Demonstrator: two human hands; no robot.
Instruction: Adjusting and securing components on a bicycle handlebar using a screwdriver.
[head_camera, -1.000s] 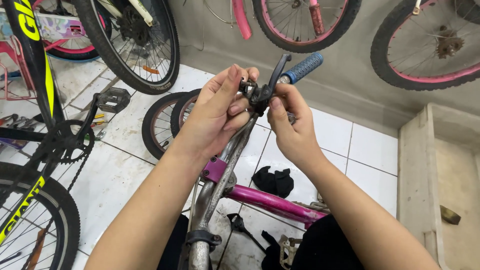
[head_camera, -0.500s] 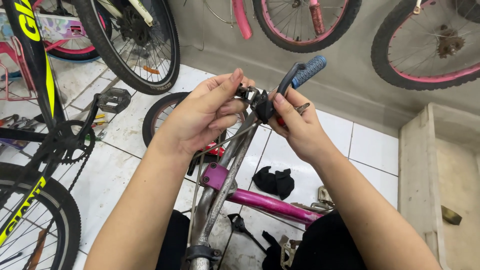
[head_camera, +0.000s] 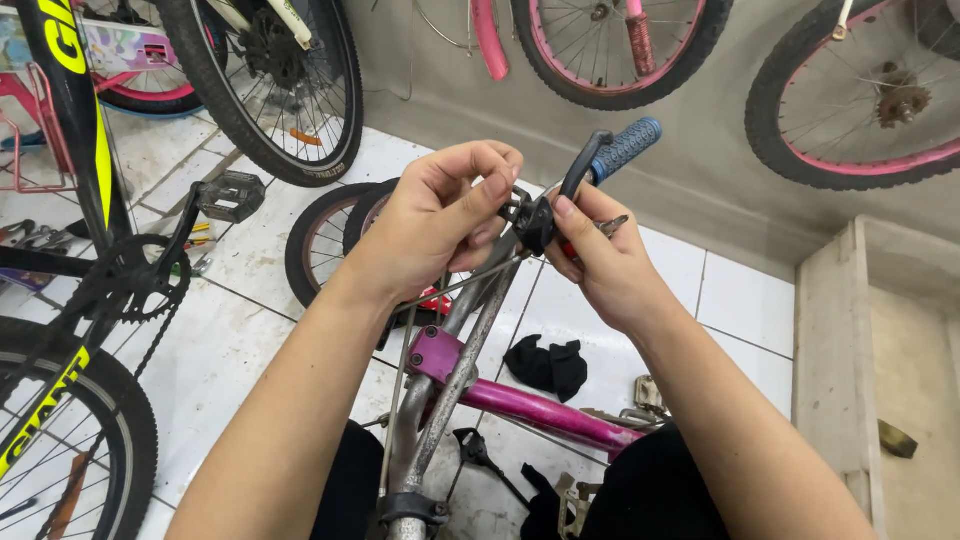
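Black brake lever clamp (head_camera: 537, 222) on grey handlebar (head_camera: 480, 300) is pinched by left hand (head_camera: 440, 215) & right hand (head_camera: 600, 262) (both grasping); thin cable (head_camera: 455, 285) could be kinked if twisted.

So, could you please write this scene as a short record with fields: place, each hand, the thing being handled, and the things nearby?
place: tiled floor among several bicycles
left hand: left hand pinches the black brake lever clamp from the left side
right hand: right hand grips the same clamp from below
handled thing: grey handlebar with blue grip and black brake lever
cable: thin brake cable runs below the left hand
nearby: pink bicycle frame, black cloth on the floor, black and yellow bicycle at left
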